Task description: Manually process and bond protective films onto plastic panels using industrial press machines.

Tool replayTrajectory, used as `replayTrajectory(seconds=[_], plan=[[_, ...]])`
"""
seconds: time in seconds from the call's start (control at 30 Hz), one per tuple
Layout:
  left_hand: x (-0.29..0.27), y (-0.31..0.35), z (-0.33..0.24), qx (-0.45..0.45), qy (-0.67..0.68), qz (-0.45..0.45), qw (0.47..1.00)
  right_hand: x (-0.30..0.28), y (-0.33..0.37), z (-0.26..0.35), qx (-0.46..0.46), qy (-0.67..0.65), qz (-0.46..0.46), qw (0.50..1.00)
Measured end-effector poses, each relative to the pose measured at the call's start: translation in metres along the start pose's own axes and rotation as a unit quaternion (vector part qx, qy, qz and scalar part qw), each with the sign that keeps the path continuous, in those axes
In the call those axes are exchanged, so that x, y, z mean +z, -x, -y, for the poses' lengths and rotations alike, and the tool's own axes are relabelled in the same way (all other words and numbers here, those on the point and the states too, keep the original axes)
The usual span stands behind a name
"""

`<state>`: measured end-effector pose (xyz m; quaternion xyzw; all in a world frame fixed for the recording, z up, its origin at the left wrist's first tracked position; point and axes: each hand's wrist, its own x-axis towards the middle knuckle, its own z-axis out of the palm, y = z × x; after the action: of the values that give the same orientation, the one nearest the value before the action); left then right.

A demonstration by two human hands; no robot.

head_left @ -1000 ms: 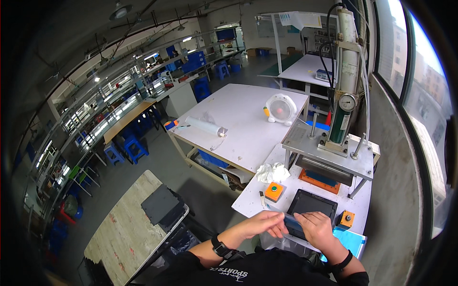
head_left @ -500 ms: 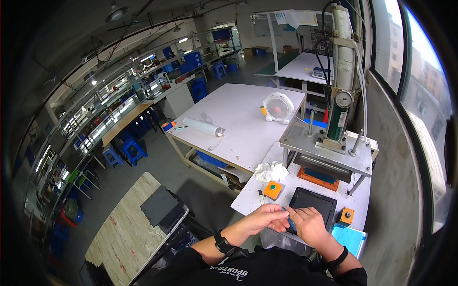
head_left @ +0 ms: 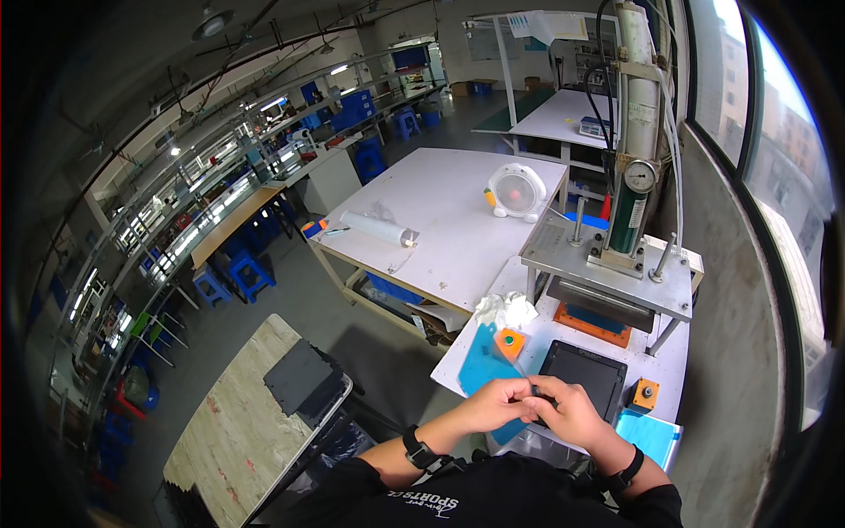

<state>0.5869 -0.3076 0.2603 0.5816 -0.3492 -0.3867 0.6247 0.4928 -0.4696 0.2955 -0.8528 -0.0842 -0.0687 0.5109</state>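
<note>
Peering down from the head view, I can barely make out what sits between my two hands: a small dark piece [head_left: 544, 401], mostly covered by the fingers, its shape and kind too small to tell. My left hand [head_left: 500, 405] and right hand [head_left: 568, 412] meet knuckle to knuckle just above the near edge of the white desk [head_left: 458, 352], and the fingers of both are curled in on that piece, pinching it from either side. It looks black and slim where a sliver shows between the fingertips. Under my left hand lies a blue sheet [head_left: 480, 361], partly hidden by the wrist. Just beyond my right hand sits a flat black tray [head_left: 585, 374], its near edge covered by my knuckles. An orange block [head_left: 509, 343] stands beside the sheet, a crumpled white cloth [head_left: 506, 310] behind it. The grey press [head_left: 616, 264] rises past the tray, its top cut off by the frame.
</note>
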Motion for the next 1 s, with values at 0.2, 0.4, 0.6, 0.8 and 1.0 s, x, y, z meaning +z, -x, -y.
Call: replayTrajectory(seconds=[0.2, 0.4, 0.6, 0.8, 1.0], plan=[[0.001, 0.004, -0.001, -0.023, -0.052, -0.027, 0.998, 0.009, -0.005, -0.016, 0.003, -0.012, -0.022, 1.0], [-0.004, 0.007, 0.006, -0.049, -0.13, -0.029, 0.99, 0.012, -0.007, -0.04, 0.054, -0.091, -0.02, 0.994], [-0.043, 0.013, 0.033, -0.113, 0.002, -0.216, 0.97, -0.022, -0.038, -0.101, 0.195, -0.252, -0.023, 0.948], [-0.125, 0.028, 0.084, -0.114, -0.058, -0.366, 0.922, -0.048, -0.055, -0.205, 0.24, -0.235, -0.085, 0.938], [-0.202, 0.049, 0.111, -0.111, -0.169, -0.518, 0.831, -0.046, -0.047, -0.256, 0.312, -0.228, -0.155, 0.909]])
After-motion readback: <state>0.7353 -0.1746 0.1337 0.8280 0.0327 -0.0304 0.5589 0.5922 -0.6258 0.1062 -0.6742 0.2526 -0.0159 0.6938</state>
